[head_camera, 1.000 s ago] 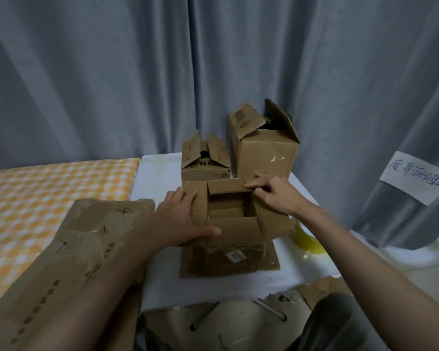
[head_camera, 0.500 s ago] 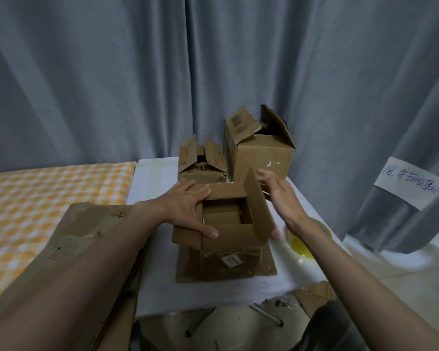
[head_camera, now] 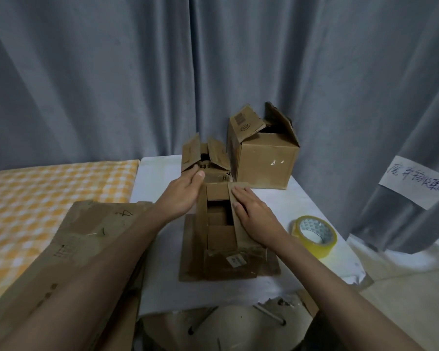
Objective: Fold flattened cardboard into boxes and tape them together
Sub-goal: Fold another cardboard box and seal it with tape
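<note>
A small brown cardboard box (head_camera: pixel 219 238) stands on a flattened sheet of cardboard (head_camera: pixel 190 264) in the middle of the white table (head_camera: pixel 314 206). My left hand (head_camera: pixel 181 196) presses flat against the box's left flap, fingers straight. My right hand (head_camera: pixel 255 216) lies palm-down on the right flap, pushing it inward over the opening. The near and far flaps are folded in; a gap between the side flaps still shows the inside. A roll of yellowish tape (head_camera: pixel 314 235) lies on the table to the right of my right hand.
Two other folded boxes stand behind: a small one (head_camera: pixel 204 158) with raised flaps and a larger one (head_camera: pixel 262 158) at the back right. A big flattened carton (head_camera: pixel 61 249) lies at the left, beside a yellow checked cloth (head_camera: pixel 48 196). Grey curtains hang behind.
My right hand moved from outside the right flap onto it and folded it inward. My left hand turned the left flap upright. The tape roll is now uncovered.
</note>
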Demonstrator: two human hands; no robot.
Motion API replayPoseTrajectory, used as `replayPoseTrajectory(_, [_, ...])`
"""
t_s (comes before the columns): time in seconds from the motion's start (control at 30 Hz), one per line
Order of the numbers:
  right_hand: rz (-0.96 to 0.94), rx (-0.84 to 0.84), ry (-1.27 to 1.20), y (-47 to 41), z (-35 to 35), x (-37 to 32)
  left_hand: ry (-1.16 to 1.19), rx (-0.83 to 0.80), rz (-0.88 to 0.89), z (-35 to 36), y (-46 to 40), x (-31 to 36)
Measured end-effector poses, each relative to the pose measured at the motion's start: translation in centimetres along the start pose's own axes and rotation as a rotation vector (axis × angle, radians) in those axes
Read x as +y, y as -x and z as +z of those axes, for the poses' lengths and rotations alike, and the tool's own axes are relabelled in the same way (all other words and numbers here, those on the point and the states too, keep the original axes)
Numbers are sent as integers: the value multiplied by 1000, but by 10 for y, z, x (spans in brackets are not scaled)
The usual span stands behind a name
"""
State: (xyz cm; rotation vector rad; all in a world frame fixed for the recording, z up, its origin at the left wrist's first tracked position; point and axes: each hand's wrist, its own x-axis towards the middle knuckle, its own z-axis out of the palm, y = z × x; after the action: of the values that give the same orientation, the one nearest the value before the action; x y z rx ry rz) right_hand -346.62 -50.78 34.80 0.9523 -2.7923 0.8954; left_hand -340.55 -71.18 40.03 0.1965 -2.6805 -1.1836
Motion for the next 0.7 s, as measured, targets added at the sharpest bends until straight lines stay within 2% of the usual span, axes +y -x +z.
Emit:
replayPoseTrajectory(0.1, [6,-5,-2,0,-1,0,-63,-44,113,7,-4,11])
replayPoseTrajectory(0.23, [8,-11,-55,3,-4,1,-378,-224,233,22,-14,11])
replayPoseTrajectory(0.5, [34,9,-150,5,-6,-4,-393,-378,123,12,-48,1])
replayPoseTrajectory(0.7, [54,-29,-173,4,-5,-4,-302,-234,121,16,-28,-19])
